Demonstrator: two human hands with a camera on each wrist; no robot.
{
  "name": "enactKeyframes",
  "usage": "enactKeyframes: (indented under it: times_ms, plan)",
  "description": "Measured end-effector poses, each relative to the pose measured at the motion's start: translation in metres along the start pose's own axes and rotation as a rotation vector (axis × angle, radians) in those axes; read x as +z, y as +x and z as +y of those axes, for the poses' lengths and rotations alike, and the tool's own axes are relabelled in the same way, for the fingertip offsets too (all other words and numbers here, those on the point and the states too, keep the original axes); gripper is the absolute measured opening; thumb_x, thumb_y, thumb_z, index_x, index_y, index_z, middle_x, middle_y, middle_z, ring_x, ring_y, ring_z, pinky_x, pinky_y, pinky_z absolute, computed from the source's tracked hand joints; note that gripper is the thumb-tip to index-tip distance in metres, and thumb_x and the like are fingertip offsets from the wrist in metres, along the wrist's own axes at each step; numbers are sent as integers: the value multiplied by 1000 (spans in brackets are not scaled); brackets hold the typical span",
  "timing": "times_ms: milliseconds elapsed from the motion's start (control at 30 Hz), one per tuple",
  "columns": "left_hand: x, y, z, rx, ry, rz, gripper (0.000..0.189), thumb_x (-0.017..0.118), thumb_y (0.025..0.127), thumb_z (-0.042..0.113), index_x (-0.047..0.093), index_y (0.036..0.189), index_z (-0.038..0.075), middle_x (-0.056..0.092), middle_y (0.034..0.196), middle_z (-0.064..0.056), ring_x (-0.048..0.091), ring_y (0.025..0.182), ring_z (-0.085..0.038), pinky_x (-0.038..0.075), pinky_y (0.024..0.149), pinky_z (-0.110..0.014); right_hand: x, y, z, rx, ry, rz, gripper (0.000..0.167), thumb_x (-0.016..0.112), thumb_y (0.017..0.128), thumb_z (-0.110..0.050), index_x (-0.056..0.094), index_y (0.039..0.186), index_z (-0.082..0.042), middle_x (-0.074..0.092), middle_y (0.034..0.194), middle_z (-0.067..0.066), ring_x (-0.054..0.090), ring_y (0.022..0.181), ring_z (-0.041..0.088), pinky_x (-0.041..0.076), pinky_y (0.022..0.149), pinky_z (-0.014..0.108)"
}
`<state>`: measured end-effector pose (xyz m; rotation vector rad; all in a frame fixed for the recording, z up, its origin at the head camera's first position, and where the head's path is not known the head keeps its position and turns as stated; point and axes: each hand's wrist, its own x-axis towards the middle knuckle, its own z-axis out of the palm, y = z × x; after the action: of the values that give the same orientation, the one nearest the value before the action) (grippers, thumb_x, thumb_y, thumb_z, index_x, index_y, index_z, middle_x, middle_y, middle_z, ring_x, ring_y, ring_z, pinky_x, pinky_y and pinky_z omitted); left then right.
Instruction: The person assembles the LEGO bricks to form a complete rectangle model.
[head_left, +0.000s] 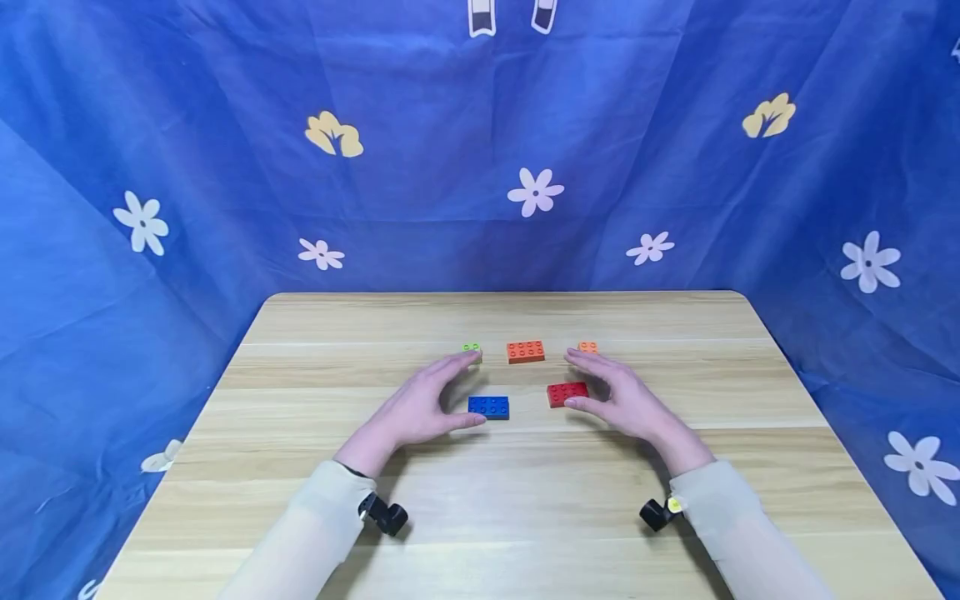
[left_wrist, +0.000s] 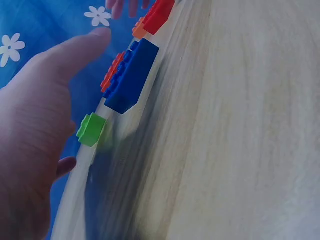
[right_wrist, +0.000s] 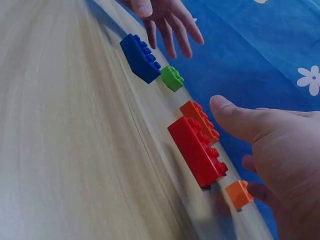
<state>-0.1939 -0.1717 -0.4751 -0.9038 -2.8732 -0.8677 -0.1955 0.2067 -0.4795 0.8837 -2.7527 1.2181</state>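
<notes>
My left hand (head_left: pixel 427 406) hovers over the table with thumb and fingers spread apart, holding nothing. Its thumb overlaps the near edge of a long blue brick (head_left: pixel 489 407) in the head view, and its fingertips are by a small lime green brick (left_wrist: pixel 91 129). On the other side my right hand (head_left: pixel 621 396) is held likewise, thumb and fingers apart, with nothing between them. The thumb covers a corner of a long red brick (right_wrist: pixel 196 152); the fingers partly hide a small orange brick (right_wrist: pixel 239 194). Between the hands, farther back, lies a long orange-red brick (head_left: pixel 526 352).
The wooden table (head_left: pixel 525 517) carries the bricks in its middle, studs up. A blue cloth (head_left: pixel 450 167) with white flowers hangs behind and at both sides. Small black cameras are strapped to the left wrist (head_left: pixel 386 514) and right wrist (head_left: pixel 657 514).
</notes>
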Motion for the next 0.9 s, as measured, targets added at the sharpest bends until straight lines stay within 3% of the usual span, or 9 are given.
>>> enactKeyframes:
  times_ms: [300, 567, 900]
  plan:
    - [4, 2, 2, -21, -93, -56, 94, 85, 82, 63, 51, 159, 21, 55, 155, 6, 48, 145, -22, 35, 120, -46, 7, -1, 5, -27, 34, 18, 68, 89, 89, -29, 62, 147, -3, 59, 152, 7, 50, 143, 34, 34, 119, 57]
    - [10, 5, 0, 19, -159, -36, 84, 91, 83, 48, 59, 151, 12, 65, 145, 3, 54, 139, -21, 38, 119, -43, 13, 2, 10, 23, 54, 18, 60, 90, 88, -27, 69, 140, -4, 67, 141, 5, 55, 138, 33, 37, 118, 53]
    - [17, 8, -1, 25, -199, -12, 63, 92, 84, 40, 73, 136, 11, 72, 131, 2, 62, 130, -20, 44, 115, -40, 16, 5, 13, 60, 51, 27, 55, 89, 89, -30, 73, 134, -5, 70, 135, 8, 56, 136, 35, 37, 118, 55]
